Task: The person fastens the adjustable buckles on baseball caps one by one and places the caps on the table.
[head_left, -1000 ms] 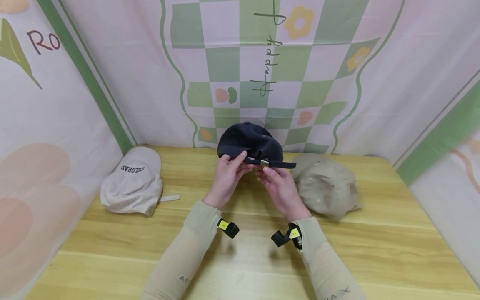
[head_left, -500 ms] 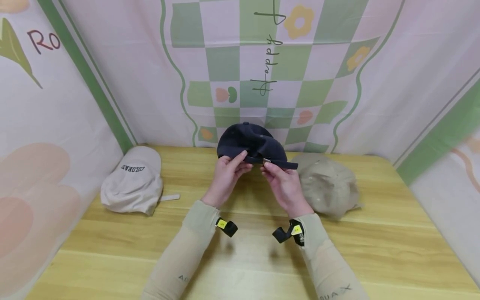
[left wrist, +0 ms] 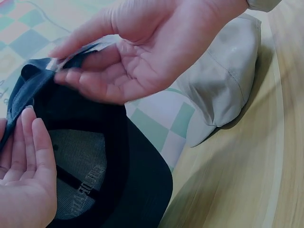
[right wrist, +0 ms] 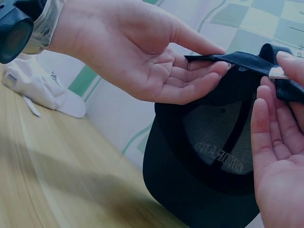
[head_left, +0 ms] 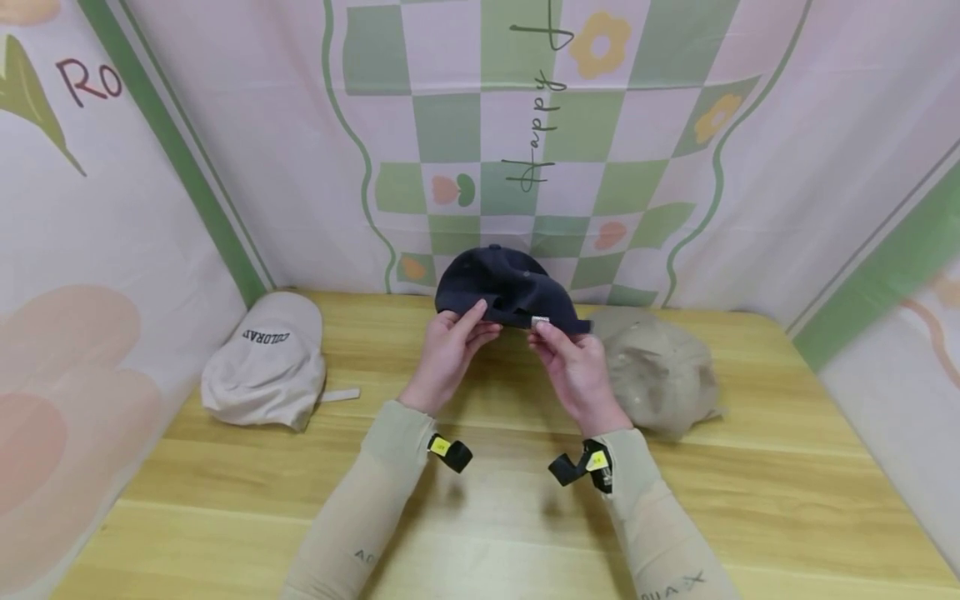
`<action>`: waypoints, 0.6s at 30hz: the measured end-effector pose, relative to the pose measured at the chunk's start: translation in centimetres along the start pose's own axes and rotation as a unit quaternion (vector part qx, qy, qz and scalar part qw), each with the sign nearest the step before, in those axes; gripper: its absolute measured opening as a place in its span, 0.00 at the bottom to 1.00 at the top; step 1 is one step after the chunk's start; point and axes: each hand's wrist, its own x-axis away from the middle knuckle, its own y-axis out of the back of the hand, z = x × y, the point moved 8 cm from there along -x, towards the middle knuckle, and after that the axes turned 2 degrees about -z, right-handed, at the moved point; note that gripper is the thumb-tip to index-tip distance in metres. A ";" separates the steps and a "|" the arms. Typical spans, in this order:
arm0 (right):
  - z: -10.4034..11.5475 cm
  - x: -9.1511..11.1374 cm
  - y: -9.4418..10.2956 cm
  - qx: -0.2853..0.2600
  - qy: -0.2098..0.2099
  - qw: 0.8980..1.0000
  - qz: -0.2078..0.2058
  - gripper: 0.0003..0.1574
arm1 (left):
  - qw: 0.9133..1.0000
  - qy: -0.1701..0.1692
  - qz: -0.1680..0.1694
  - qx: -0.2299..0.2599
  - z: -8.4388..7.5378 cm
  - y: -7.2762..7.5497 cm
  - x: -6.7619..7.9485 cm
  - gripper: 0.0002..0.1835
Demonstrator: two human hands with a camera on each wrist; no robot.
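A dark navy baseball cap (head_left: 501,282) is held up at the back of the table, its rear strap towards me. My left hand (head_left: 444,350) pinches the left part of the strap between thumb and fingers. With thumb and fingertips my right hand (head_left: 576,375) grips the strap at its metal buckle (head_left: 539,322), and the strap's short end pokes out to the right. In the right wrist view the buckle (right wrist: 277,72) shows bright beside the right thumb. Inside the crown (left wrist: 80,161), reversed embroidery stitching is visible in the left wrist view, with the dark brim beyond.
A pale cap (head_left: 258,371) with dark lettering lies at the left of the wooden table (head_left: 495,533), its strap sticking out. Just right of my right hand lies a khaki cap (head_left: 663,375). A patterned curtain (head_left: 442,125) hangs directly behind.
My right hand has moved slightly right with the buckle, away from the left hand. The strap's loose end beyond the buckle looks shorter. My left hand has barely shifted.
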 end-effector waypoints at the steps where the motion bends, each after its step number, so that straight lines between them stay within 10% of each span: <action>1: 0.0 0.0 0.1 0.006 0.000 1.000 -0.006 0.13 | 1.000 -0.001 0.001 -0.001 0.0 0.0 0.0 0.08; 18: 0.2 0.0 0.3 0.008 0.008 1.000 -0.011 0.03 | 0.999 0.005 -0.018 0.035 -0.1 0.6 -0.2 0.08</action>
